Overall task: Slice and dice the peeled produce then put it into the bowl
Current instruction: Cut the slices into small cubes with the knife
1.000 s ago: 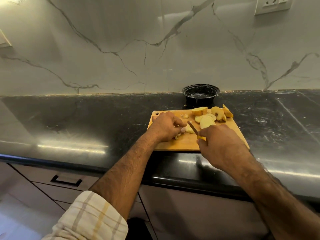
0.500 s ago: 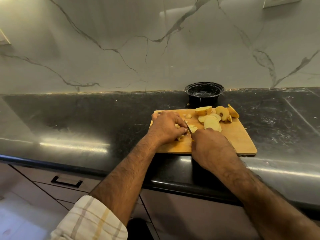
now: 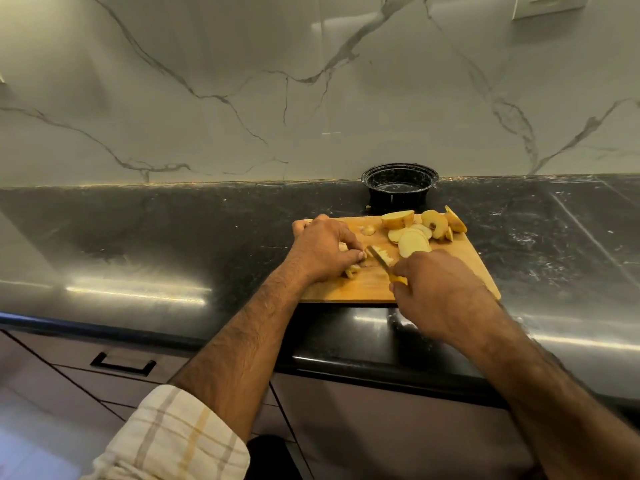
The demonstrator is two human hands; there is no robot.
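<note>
A rectangular wooden board [image 3: 450, 268] lies on the glossy black stone bench [image 3: 173, 237], near its front edge. The left hand [image 3: 323, 251] curls its fingers over small pale pieces [image 3: 352, 270] at the board's left side, pinning them. The right hand [image 3: 440, 292] is clamped round a yellow-handled knife [image 3: 382, 263], its blade among the pieces. Round flat slices [image 3: 412, 239] and chunky wedges [image 3: 434, 223] sit at the board's far right corner. A round black bowl [image 3: 400, 185] stands at the bench's back edge.
</note>
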